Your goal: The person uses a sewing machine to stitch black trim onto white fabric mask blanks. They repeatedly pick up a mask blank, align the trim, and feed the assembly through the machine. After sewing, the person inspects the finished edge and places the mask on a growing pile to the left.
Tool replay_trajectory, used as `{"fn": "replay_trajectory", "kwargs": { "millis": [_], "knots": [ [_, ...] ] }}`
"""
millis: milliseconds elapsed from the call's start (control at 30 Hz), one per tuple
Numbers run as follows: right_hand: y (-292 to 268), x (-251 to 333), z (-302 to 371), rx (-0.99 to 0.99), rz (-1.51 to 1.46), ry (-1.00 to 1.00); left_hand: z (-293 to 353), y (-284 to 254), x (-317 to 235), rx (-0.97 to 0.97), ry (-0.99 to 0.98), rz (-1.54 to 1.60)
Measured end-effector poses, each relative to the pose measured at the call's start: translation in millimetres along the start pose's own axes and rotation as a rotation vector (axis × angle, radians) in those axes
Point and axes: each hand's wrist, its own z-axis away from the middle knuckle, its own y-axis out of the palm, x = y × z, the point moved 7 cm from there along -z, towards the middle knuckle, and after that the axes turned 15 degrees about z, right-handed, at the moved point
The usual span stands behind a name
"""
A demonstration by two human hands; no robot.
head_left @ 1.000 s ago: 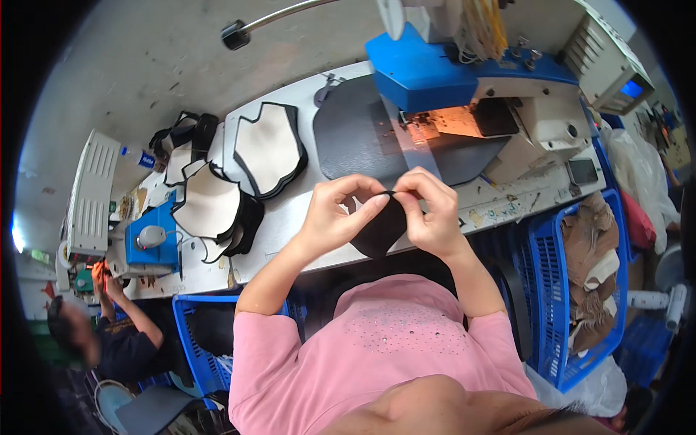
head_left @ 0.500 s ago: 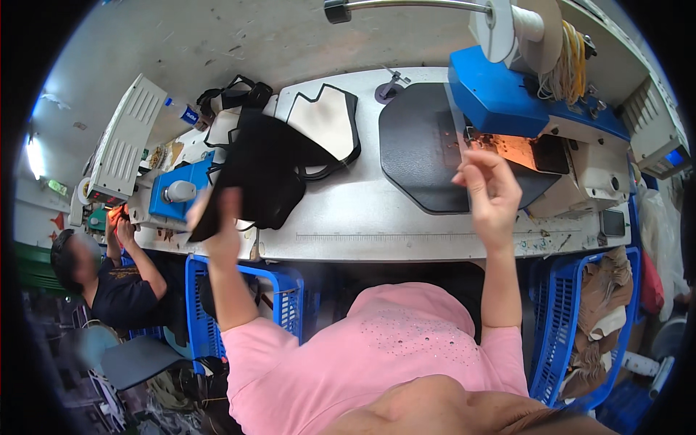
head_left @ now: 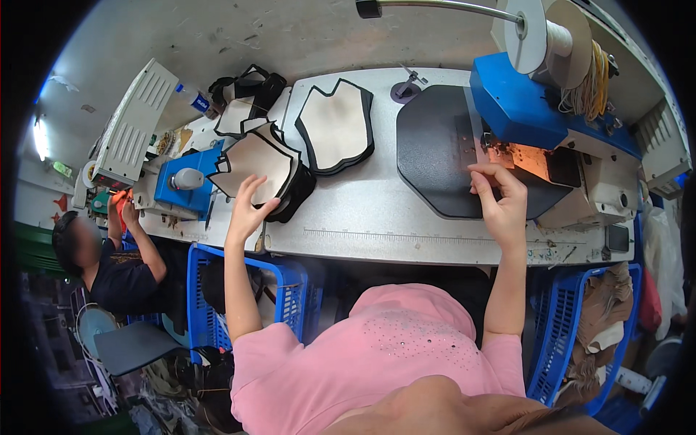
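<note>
My left hand [head_left: 254, 208] is at the near edge of a stack of cream pieces with black borders [head_left: 254, 161]. Its fingers and thumb are spread, and it holds nothing; whether the fingertips touch the stack I cannot tell. To the right lies a second stack of similar cream pieces with black edges [head_left: 335, 127]. Over the dark grey octagonal plate [head_left: 431, 156] hangs my right hand [head_left: 502, 199], its thumb and fingertips drawn together in front of the sewing machine [head_left: 518, 101]. Anything between those fingertips is too small to make out.
A printed ruler [head_left: 406, 237] runs along the table's front. Blue baskets [head_left: 290, 297] stand below on both sides, the right one holding brown fabric [head_left: 602, 312]. Thread spools [head_left: 558, 36] hang above the machine. At left, a co-worker [head_left: 116, 268] sits by another blue machine [head_left: 185, 181].
The black piece my left hand held now lies cream side up on the left stack, apparently, and the hand has let go. My right hand's fingers have drawn closer together. The view has shifted slightly.
</note>
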Motion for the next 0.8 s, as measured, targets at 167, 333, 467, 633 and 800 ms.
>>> {"fn": "replay_trajectory", "kwargs": {
  "millis": [167, 333, 467, 633, 800],
  "knots": [
    [0.6, 3.8, 0.7, 0.007, 0.026, -0.02, 4.0, 3.6, -3.5, -0.002, -0.072, 0.027],
    [0.2, 1.1, 1.0, 0.009, 0.013, -0.016, 4.7, 2.5, -9.5, 0.016, -0.072, 0.052],
    [0.7, 2.4, 0.6, 0.015, 0.009, -0.026, 11.6, -5.3, 2.4, -0.077, 0.005, 0.082],
    [1.0, 1.1, 0.2, 0.018, 0.019, -0.039, 20.4, -9.7, -17.2, -0.111, 0.277, -0.047],
    [0.6, 0.7, 0.2, 0.029, -0.003, -0.037, 33.2, -7.7, 27.0, -0.114, -0.039, 0.088]
  ]
}}
